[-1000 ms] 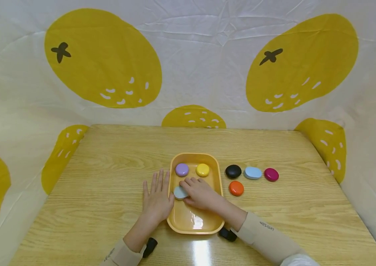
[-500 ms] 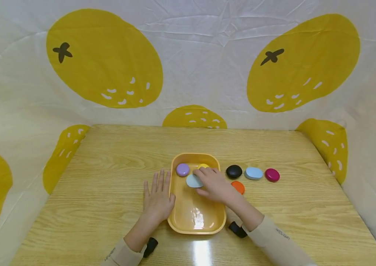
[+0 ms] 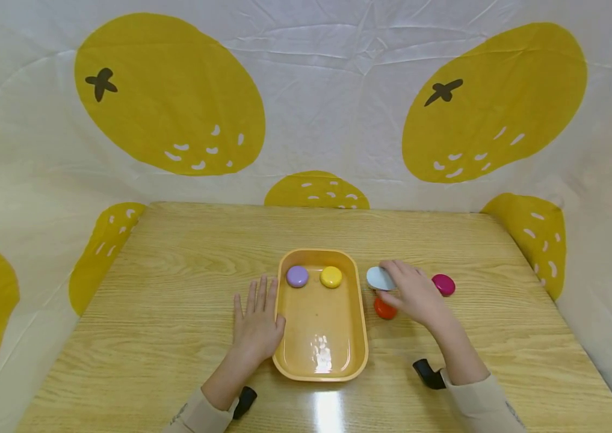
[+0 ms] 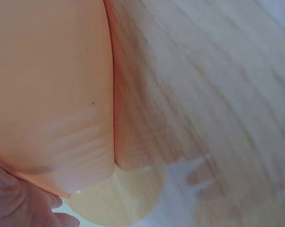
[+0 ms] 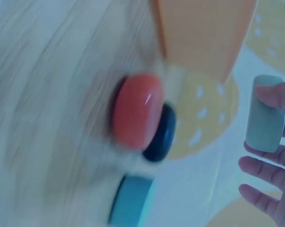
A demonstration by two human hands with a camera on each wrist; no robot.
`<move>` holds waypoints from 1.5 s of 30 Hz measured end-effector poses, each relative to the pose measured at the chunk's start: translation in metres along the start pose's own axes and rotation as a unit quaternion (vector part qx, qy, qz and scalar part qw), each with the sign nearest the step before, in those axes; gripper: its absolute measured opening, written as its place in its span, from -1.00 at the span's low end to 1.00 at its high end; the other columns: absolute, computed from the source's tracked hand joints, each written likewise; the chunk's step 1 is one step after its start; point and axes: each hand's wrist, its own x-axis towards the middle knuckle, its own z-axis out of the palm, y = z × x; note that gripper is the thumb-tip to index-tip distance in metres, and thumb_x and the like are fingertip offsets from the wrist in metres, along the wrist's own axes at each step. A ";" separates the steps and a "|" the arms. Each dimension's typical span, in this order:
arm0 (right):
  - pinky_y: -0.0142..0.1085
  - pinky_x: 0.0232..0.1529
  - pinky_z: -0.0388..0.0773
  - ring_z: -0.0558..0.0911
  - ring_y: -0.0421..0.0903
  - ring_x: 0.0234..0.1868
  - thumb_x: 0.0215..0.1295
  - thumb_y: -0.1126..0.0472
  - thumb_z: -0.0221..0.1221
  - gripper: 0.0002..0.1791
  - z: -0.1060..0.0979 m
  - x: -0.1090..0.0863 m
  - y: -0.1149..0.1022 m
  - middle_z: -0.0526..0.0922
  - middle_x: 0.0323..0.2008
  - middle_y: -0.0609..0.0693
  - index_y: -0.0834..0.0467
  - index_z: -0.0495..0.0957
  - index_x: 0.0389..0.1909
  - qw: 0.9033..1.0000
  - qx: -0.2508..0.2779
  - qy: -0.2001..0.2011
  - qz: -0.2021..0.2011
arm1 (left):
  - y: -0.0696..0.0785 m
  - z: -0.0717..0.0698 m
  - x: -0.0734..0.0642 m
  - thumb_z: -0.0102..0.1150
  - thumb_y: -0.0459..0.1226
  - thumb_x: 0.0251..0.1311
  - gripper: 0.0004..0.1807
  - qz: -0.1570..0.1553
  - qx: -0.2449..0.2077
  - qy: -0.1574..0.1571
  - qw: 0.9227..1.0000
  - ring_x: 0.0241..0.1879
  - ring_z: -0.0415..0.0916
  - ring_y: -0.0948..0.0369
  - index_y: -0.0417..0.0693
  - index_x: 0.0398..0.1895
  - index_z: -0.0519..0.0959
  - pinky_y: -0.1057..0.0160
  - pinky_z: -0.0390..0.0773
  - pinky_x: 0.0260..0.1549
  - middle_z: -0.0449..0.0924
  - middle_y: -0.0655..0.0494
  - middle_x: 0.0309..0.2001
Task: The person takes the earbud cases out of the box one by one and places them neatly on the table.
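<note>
Pinching a smooth, pale-blue oval block (image 3: 379, 278) in right hand (image 3: 416, 294); resting straight-fingered left hand (image 3: 256, 337) against a glossy, round-cornered orange tray (image 3: 319, 322).

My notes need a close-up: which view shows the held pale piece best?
The right wrist view: the pale piece appears large there, mostly uncovered. The head view shows it smaller, one end hidden by the right hand; the left wrist view doesn't show it.
</note>
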 end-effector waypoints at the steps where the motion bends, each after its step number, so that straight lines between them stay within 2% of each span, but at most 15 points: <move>1: 0.04 -0.13 0.39 0.51 0.07 -0.13 0.03 0.12 0.29 -0.48 -0.001 -0.004 0.005 0.52 -0.13 0.11 0.19 0.37 0.01 1.000 -0.001 -0.004 0.011 | 0.000 0.000 0.000 -0.17 -0.12 0.24 -0.28 0.000 0.001 0.000 1.000 0.40 -0.29 -0.07 -0.10 0.43 -0.09 -0.22 -0.30 0.26 -0.20 -0.11 0.44; 7: 0.08 -0.16 0.41 0.51 0.12 -0.13 0.01 0.18 0.31 -0.47 -0.002 -0.026 0.030 0.51 -0.10 0.18 0.23 0.36 0.00 0.998 0.008 -0.023 0.059 | 0.001 -0.001 0.000 -0.16 -0.10 0.24 -0.27 -0.003 0.005 -0.001 1.000 0.40 -0.30 -0.07 -0.08 0.44 -0.09 -0.21 -0.30 0.26 -0.20 -0.11 0.44; 12: 0.23 -0.11 0.35 0.48 0.22 -0.07 0.01 0.19 0.31 -0.44 0.001 -0.043 0.046 0.49 -0.05 0.28 0.26 0.35 0.03 0.992 0.017 -0.061 0.105 | 0.001 -0.001 0.000 -0.15 -0.11 0.24 -0.27 -0.002 0.002 0.000 1.000 0.40 -0.30 -0.08 -0.10 0.43 -0.09 -0.22 -0.31 0.26 -0.19 -0.11 0.43; 15: 0.26 -0.11 0.33 0.49 0.22 -0.07 0.01 0.19 0.31 -0.46 0.004 -0.051 0.053 0.49 -0.06 0.28 0.26 0.35 0.01 0.989 0.020 -0.078 0.121 | 0.001 -0.001 0.000 -0.16 -0.11 0.24 -0.28 -0.003 0.003 -0.001 1.000 0.40 -0.31 -0.07 -0.09 0.43 -0.09 -0.22 -0.32 0.26 -0.20 -0.11 0.43; 21: 0.17 -0.19 0.43 0.52 0.20 -0.11 0.04 0.22 0.29 -0.51 0.009 -0.062 0.060 0.50 -0.08 0.26 0.26 0.37 -0.02 0.987 0.033 -0.097 0.120 | 0.001 -0.001 0.000 -0.17 -0.12 0.24 -0.28 -0.003 0.003 0.001 1.000 0.40 -0.30 -0.08 -0.10 0.43 -0.08 -0.23 -0.31 0.26 -0.19 -0.11 0.43; 26: 0.14 -0.21 0.45 0.52 0.18 -0.11 0.02 0.23 0.30 -0.52 0.013 -0.066 0.063 0.51 -0.08 0.23 0.21 0.37 -0.03 0.987 0.039 -0.096 0.120 | 0.002 -0.001 -0.001 -0.17 -0.13 0.23 -0.28 -0.002 0.000 0.001 1.000 0.40 -0.29 -0.08 -0.11 0.43 -0.08 -0.23 -0.31 0.25 -0.19 -0.12 0.43; 36: 0.08 -0.17 0.47 0.54 0.13 -0.15 0.00 0.24 0.32 -0.50 0.016 -0.064 0.062 0.52 -0.09 0.22 0.23 0.37 -0.04 0.989 0.039 -0.098 0.105 | 0.002 -0.001 -0.001 -0.17 -0.15 0.23 -0.28 -0.002 -0.002 0.003 1.000 0.40 -0.27 -0.08 -0.10 0.43 -0.08 -0.22 -0.30 0.25 -0.18 -0.12 0.43; 41: 0.09 -0.17 0.47 0.54 0.12 -0.16 -0.02 0.25 0.33 -0.50 0.016 -0.063 0.061 0.52 -0.11 0.21 0.22 0.37 -0.05 0.988 0.041 -0.100 0.110 | 0.002 -0.001 -0.001 -0.18 -0.15 0.23 -0.28 -0.002 -0.006 -0.001 1.000 0.40 -0.29 -0.09 -0.09 0.43 -0.10 -0.23 -0.32 0.25 -0.20 -0.12 0.43; 45: 0.12 -0.15 0.46 0.54 0.15 -0.14 -0.03 0.24 0.34 -0.44 0.013 -0.062 0.058 0.50 -0.08 0.23 0.25 0.36 0.01 0.987 0.046 -0.101 0.113 | 0.002 0.000 -0.001 -0.18 -0.15 0.23 -0.28 -0.001 -0.004 0.001 1.000 0.40 -0.28 -0.08 -0.09 0.43 -0.10 -0.23 -0.31 0.25 -0.20 -0.12 0.43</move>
